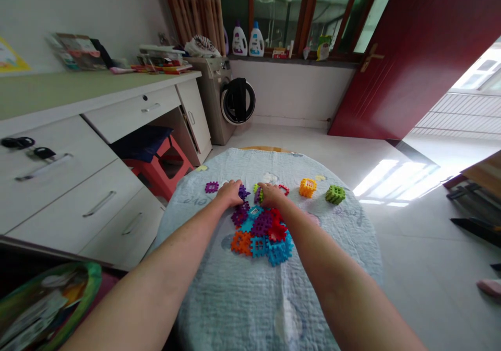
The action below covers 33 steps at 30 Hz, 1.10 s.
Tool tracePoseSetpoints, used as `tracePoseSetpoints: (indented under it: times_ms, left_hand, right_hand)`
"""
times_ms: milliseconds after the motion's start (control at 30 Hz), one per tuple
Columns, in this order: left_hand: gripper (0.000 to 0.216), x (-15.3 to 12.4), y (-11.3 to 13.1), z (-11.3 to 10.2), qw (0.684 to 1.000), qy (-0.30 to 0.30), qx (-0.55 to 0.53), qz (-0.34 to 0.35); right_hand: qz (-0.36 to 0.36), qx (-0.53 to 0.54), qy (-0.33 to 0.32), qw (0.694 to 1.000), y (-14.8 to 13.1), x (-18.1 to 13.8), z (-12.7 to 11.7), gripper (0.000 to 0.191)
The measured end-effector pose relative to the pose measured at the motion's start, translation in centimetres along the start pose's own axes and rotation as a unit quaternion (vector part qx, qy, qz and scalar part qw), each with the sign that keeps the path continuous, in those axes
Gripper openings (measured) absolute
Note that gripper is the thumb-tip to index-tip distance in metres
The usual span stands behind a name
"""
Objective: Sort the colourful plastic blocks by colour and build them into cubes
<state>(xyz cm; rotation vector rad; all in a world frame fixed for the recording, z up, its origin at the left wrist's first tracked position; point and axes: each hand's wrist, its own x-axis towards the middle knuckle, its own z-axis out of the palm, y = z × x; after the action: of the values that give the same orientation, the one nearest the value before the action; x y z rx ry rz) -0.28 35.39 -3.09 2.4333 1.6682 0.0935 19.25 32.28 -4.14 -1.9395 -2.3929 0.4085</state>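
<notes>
Head view: left hand (230, 193), right hand (271, 195) palm-down on tile pile (261, 231).

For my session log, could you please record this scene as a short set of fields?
surface: round table under a pale blue quilted cloth
left hand: resting on a purple tile
right hand: on tiles at the pile's far edge
pile: flat interlocking tiles, purple, red, blue, orange
built cubes: orange cube, green cube
loose piece: purple tile at left
</notes>
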Motion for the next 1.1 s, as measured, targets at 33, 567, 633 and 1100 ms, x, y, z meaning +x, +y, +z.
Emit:
tracePoseSetpoints:
  times_ms: [33,567,633,1100]
  left_hand:
    - [0.055,-0.3,0.0,-0.1,1.000,0.006,-0.003,0.000]
    - [0.058,-7.3,4.4,-1.5,0.952,0.033,-0.291,0.086]
    - [0.054,-8.1,4.8,-0.9,0.951,0.029,-0.290,0.107]
    - [0.057,-8.8,3.2,0.7,0.923,0.104,-0.371,0.016]
  right_hand:
    - [0.002,0.000,-0.003,1.000,-0.1,0.3,-0.2,0.082]
    - [-0.003,0.264,0.091,0.960,1.5,-7.4,-3.3,0.048]
    - [-0.038,0.300,0.079,0.950,1.4,-9.2,-3.6,0.042]
    - [0.025,0.384,0.209,0.899,0.2,-11.6,-1.1,0.029]
